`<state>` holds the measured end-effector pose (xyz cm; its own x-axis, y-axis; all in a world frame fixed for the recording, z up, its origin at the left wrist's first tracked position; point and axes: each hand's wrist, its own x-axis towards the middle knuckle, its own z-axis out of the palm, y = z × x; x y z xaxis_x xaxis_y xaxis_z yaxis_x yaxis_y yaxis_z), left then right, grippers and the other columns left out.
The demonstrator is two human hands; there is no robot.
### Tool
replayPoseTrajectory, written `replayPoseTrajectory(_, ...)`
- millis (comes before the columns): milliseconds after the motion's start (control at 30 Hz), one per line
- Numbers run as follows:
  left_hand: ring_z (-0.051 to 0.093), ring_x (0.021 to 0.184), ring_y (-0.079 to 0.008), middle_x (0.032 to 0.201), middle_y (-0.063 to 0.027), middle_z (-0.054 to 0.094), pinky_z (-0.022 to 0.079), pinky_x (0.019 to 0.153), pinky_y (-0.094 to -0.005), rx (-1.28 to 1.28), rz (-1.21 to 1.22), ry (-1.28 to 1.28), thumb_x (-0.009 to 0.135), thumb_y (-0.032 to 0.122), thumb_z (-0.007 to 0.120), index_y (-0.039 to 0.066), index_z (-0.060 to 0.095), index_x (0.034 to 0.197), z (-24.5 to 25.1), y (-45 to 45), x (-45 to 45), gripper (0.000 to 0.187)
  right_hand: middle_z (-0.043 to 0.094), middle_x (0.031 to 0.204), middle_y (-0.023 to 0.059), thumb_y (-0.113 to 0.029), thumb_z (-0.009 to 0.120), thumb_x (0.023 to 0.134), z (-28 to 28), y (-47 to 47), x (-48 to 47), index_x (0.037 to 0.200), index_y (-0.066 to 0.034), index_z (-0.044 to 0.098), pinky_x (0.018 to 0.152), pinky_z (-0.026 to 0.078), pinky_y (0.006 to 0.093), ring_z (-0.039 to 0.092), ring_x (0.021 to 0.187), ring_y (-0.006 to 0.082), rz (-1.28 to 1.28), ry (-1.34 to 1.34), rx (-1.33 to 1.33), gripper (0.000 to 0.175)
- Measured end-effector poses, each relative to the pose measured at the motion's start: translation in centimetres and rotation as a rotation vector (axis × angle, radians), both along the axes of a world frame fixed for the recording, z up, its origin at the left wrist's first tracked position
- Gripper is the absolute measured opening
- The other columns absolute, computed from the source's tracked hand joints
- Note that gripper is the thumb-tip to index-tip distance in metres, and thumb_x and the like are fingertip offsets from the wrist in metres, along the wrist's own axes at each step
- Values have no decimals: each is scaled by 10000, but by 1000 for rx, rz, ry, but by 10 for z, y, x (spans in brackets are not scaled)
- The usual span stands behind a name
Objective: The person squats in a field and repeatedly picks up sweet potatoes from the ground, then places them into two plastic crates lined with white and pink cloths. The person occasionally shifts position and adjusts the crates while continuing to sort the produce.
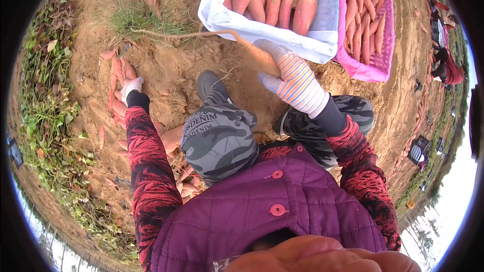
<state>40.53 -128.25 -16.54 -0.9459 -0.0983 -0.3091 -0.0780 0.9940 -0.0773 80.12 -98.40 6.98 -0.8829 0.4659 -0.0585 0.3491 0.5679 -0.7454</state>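
Observation:
My right hand (pixel 298 79), in a striped knit glove, holds a slim sweet potato (pixel 261 56) with a long thin root trailing left. It is just in front of a crate with a white liner (pixel 264 39), which holds several large sweet potatoes (pixel 274 2). Far to the left, my gloved left hand (pixel 131 86) reaches down to a row of sweet potatoes (pixel 118 71) on the soil. Its fingers are partly hidden among them, so its grip is unclear.
A pink-lined crate (pixel 383 70) of thinner sweet potatoes adjoins the white-lined one. More sweet potatoes (pixel 187 187) lie beside my knee. Leafy vines (pixel 45 121) run along the left, and a grass tuft (pixel 143 17) grows ahead. Another person (pixel 452 68) and a black crate (pixel 419 149) are far right.

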Motion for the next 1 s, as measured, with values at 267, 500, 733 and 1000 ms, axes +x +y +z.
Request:
replayPoseTrajectory(267,600,805,-310,936,-110,618,503,688,-455,765,405,-369,781,141,657,93,492,1248,-3,-53,-7,498,597,1270,151,-100,704,824,-36,164,149,1426,-58,425,961,436,268,566,1121,166,-760,72,156,665)
replayPoseTrajectory(500,611,1066,-360,1256,-158,568,538,764,-427,1795,390,-689,750,139,650,57,408,1401,85,-77,128,700,522,1361,207,-305,674,842,-70,225,166,1466,-155,384,1051,398,371,531,1236,353,-652,-432,541,705)
replayPoseTrajectory(733,582,1131,-297,1336,-162,516,525,822,-377,1966,112,-918,771,246,626,33,296,1470,175,48,182,802,668,1143,75,-43,661,865,-2,72,23,1219,-62,623,852,505,329,644,959,188,-52,284,389,357)
replayPoseTrajectory(1000,487,1261,-252,1405,-145,460,378,1081,-345,1963,-14,-1026,747,130,638,6,314,1466,210,134,210,798,646,1095,107,-187,714,854,-1,-32,-61,1346,-18,494,789,516,336,610,950,165,-109,349,-628,565)
